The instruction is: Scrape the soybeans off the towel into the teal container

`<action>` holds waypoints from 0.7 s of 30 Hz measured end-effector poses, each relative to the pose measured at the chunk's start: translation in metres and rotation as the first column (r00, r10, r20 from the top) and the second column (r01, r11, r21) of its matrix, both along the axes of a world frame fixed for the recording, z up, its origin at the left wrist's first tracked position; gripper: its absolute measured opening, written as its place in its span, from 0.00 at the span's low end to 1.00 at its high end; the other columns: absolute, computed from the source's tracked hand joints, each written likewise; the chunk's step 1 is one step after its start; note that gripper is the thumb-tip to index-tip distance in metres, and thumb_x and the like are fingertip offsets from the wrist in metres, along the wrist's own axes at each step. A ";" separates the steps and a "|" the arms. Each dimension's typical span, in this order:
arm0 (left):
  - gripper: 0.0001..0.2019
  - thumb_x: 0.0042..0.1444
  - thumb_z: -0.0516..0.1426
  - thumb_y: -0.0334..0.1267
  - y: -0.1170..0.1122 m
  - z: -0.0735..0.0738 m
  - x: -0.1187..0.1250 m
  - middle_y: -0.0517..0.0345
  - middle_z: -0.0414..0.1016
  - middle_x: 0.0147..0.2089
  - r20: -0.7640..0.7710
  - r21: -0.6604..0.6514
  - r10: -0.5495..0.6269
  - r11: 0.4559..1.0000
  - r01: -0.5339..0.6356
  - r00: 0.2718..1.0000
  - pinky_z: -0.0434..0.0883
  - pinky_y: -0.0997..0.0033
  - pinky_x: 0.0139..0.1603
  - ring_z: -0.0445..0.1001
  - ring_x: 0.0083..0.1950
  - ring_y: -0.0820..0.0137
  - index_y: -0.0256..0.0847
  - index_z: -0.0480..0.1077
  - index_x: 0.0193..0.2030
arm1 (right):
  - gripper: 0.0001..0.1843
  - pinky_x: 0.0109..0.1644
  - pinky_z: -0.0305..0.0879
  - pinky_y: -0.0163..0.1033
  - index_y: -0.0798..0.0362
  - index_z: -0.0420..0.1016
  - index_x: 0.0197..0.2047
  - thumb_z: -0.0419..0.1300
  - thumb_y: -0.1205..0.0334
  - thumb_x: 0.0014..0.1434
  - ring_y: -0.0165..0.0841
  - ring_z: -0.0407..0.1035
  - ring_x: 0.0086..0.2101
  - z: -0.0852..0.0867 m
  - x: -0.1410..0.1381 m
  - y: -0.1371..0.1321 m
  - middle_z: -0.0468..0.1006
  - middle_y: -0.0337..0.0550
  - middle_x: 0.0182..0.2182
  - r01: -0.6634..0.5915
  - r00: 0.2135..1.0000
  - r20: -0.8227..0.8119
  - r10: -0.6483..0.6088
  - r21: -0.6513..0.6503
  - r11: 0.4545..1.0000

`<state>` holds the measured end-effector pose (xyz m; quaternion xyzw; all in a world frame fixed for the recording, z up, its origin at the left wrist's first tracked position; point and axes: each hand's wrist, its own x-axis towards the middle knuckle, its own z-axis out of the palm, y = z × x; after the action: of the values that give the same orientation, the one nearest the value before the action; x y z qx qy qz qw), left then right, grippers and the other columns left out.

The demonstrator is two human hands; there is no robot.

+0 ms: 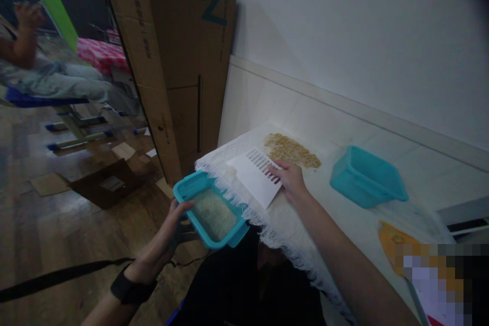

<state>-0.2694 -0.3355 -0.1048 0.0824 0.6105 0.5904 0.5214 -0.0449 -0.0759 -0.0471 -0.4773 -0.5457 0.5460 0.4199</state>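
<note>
My left hand [179, 226] grips the near-left rim of a teal plastic basin [219, 239], thumb over the edge and fingers beneath. Pale grains, rice-like, cover the bottom of this basin, which is held just below the fringed table edge. In my right hand [289, 178] is a white card [257, 178] printed with a row of dark bars. The card lies low over the white tablecloth [229, 150], its left end near the basin. Behind the card, a spread of yellowish kernels or beans [292, 150] rests on the cloth.
A second teal basin [370, 175] stands on the table at the right. An orange item [397, 242] lies nearer me. A tall cardboard box [187, 61] rises beyond the table's left end, against the white wall [344, 35]. A seated person [57, 76] is at far left.
</note>
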 end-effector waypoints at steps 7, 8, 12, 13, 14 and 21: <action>0.31 0.62 0.67 0.55 -0.001 0.005 0.002 0.53 0.81 0.50 -0.020 0.007 -0.019 1.000 0.020 1.000 0.86 0.53 0.43 0.86 0.41 0.56 0.53 0.64 0.67 | 0.30 0.33 0.75 0.42 0.55 0.94 0.45 0.81 0.46 0.41 0.41 0.80 0.28 -0.001 0.002 -0.047 0.91 0.49 0.32 -0.331 0.935 0.135 0.327 0.009 0.944; 0.32 0.62 0.67 0.55 -0.001 0.004 0.003 0.53 0.81 0.51 -0.022 -0.001 -0.014 1.000 0.014 1.000 0.86 0.52 0.43 0.86 0.41 0.56 0.54 0.63 0.68 | 0.29 0.34 0.76 0.43 0.55 0.94 0.46 0.81 0.46 0.44 0.42 0.82 0.29 0.002 0.003 -0.053 0.92 0.49 0.34 -0.366 0.918 0.180 0.354 0.038 0.930; 0.31 0.62 0.67 0.55 -0.006 0.000 0.006 0.51 0.82 0.52 -0.023 -0.013 -0.024 1.000 0.024 0.999 0.86 0.51 0.46 0.87 0.44 0.53 0.52 0.65 0.68 | 0.29 0.40 0.82 0.48 0.53 0.94 0.51 0.77 0.43 0.51 0.47 0.86 0.34 0.015 0.014 -0.070 0.93 0.51 0.39 -0.363 0.909 0.278 0.310 0.164 0.917; 0.30 0.63 0.66 0.55 -0.009 -0.001 0.007 0.52 0.82 0.51 -0.025 -0.013 -0.035 0.999 0.035 0.999 0.85 0.52 0.46 0.87 0.45 0.53 0.52 0.65 0.68 | 0.29 0.42 0.83 0.49 0.52 0.94 0.51 0.77 0.43 0.52 0.48 0.87 0.36 0.017 0.017 -0.072 0.93 0.51 0.40 -0.356 0.911 0.287 0.296 0.183 0.916; 0.30 0.64 0.65 0.55 -0.012 -0.003 0.007 0.52 0.83 0.50 -0.031 -0.017 -0.044 0.999 0.043 0.999 0.85 0.53 0.46 0.87 0.45 0.53 0.51 0.65 0.68 | 0.28 0.44 0.84 0.50 0.51 0.94 0.51 0.77 0.42 0.52 0.48 0.87 0.37 0.019 0.021 -0.074 0.93 0.51 0.41 -0.355 0.911 0.293 0.292 0.194 0.914; 0.37 0.60 0.64 0.63 -0.056 -0.033 -0.004 0.53 0.88 0.45 -0.070 -0.149 -0.204 0.970 0.192 0.976 0.83 0.50 0.50 0.88 0.47 0.48 0.51 0.68 0.72 | 0.33 0.44 0.83 0.48 0.51 0.95 0.46 0.82 0.33 0.48 0.45 0.86 0.36 0.026 0.055 -0.095 0.93 0.52 0.38 -0.257 0.957 0.150 0.248 0.048 0.965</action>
<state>-0.2734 -0.3913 -0.1375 0.1309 0.6609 0.4867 0.5561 0.0097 -0.1711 -0.0213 -0.4273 -0.6486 0.5411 0.3224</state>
